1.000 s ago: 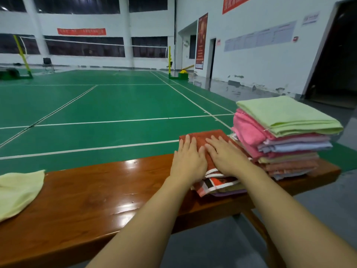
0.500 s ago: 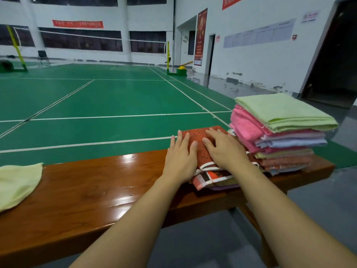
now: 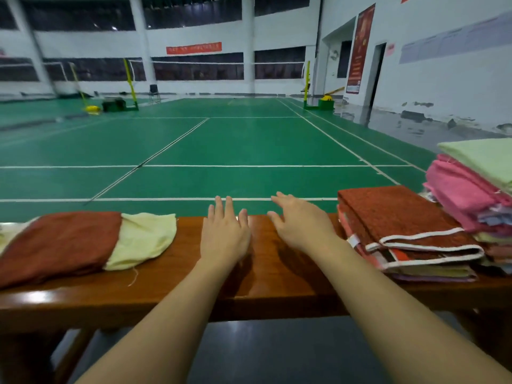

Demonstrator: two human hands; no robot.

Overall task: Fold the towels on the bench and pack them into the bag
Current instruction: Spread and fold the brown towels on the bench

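Here, two loose towels lie to the left of the left hand (image 3: 224, 236): a rust-brown towel (image 3: 58, 242) and a pale yellow towel (image 3: 141, 239) partly tucked under it, both unfolded on the bench (image 3: 177, 286). To the right of the right hand (image 3: 302, 225) sits a low stack with a folded rust towel (image 3: 399, 217) on top, white-edged, over several thinner folded pieces whose number I cannot count. Further right, at the frame's edge, rises a taller pile (image 3: 471, 189) topped by one light green towel (image 3: 484, 159) over a pink one, with more layers beneath, too cut off to count. No bag shows in this view.

The bench is glossy reddish-brown wood, standing on a dark floor at the side of a green badminton court (image 3: 221, 145) with white lines. Beyond are net posts, a net, white walls and red banners.

Both hands are held over the bare middle of the bench, palms down, fingers straight and slightly spread, gripping nothing. Whether they touch the wood I cannot tell. The two hands are near each other, apart from every towel.
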